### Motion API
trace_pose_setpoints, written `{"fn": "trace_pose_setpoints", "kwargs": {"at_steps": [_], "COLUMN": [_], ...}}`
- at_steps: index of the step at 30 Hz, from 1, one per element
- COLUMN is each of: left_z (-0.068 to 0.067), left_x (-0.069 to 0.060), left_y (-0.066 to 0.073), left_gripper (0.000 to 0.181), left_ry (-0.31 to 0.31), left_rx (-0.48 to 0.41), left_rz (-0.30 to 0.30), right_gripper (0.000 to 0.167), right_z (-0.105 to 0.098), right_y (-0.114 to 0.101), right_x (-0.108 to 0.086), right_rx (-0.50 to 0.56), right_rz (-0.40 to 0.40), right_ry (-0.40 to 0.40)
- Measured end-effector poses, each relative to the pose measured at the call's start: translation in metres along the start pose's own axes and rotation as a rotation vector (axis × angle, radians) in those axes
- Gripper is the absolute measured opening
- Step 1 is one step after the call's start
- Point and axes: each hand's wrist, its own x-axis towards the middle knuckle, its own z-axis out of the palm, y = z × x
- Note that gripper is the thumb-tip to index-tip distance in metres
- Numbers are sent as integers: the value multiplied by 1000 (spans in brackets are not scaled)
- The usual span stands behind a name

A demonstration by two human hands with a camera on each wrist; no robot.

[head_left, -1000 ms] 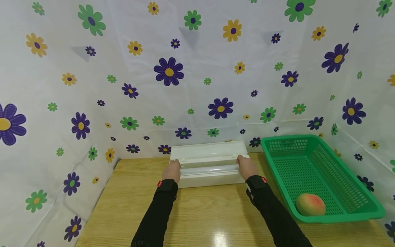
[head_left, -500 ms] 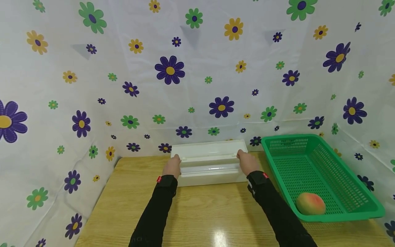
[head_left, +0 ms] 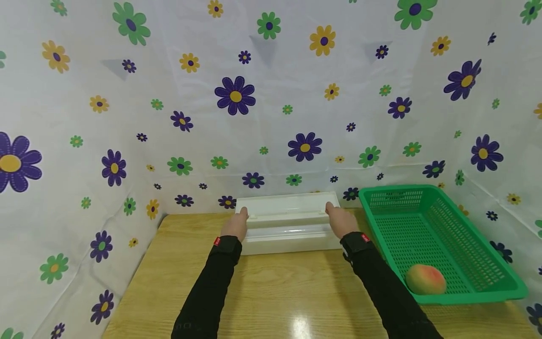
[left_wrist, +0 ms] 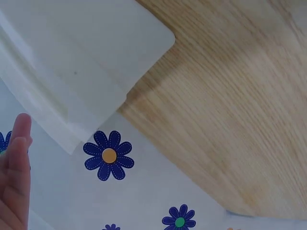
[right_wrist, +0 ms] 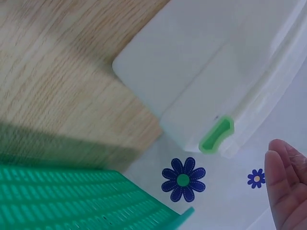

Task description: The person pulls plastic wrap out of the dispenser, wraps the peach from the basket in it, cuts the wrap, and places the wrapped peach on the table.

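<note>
A long white cling film dispenser [head_left: 292, 246] stands at the back of the table, its lid [head_left: 285, 204] raised. Inside it lies a shiny roll of cling film [head_left: 292, 230]. My left hand [head_left: 235, 227] pinches the film at the left end, and my right hand [head_left: 342, 223] pinches it at the right end, both above the box. The clear film between them is hardly visible; faint creases show by the right fingertips [right_wrist: 278, 148]. In the right wrist view, a green piece [right_wrist: 217, 135] sits on the dispenser's end.
A green plastic basket [head_left: 383, 256] stands on the right with a peach [head_left: 426, 279] in its near corner. Bare wooden table [head_left: 288, 287] lies in front of the dispenser. A white flowered cloth [head_left: 279, 127] hangs behind and along the sides.
Both hands have risen a little from the roll toward the raised lid. The dispenser, basket and peach keep their places; the view shifts slightly.
</note>
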Motion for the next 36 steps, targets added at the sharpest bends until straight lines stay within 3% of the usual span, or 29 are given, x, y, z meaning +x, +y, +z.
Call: {"fn": "trace_pose_setpoints", "kwargs": {"at_steps": [7,12,15,22,30,36], "left_z": [-3,-12,-18,-26,-23,-26], "left_x": [4,3,2,2,5,8], "left_y": [-5,-6,-4,-2,-7,-8], "left_gripper": [9,20,25,7,7,8], "left_ry": [-18,-102,-133,-112,-91,-107], "left_rx": [3,-52,-40,12,39,23], "left_rz": [39,22,13,28,24,6], "right_gripper": [8,9,9,9,19,7], "right_z": [-5,-12,-16,-18,-21,-26], "right_y": [0,-1,-1,1,7,7], "right_x": [1,-1,0,3,0,3], "right_rx": [27,76,81,69,105,48], "right_rz": [-26,-42,-50,-57,-73,-73], "right_ry": [1,-39,-66,-79,-51,-71]}}
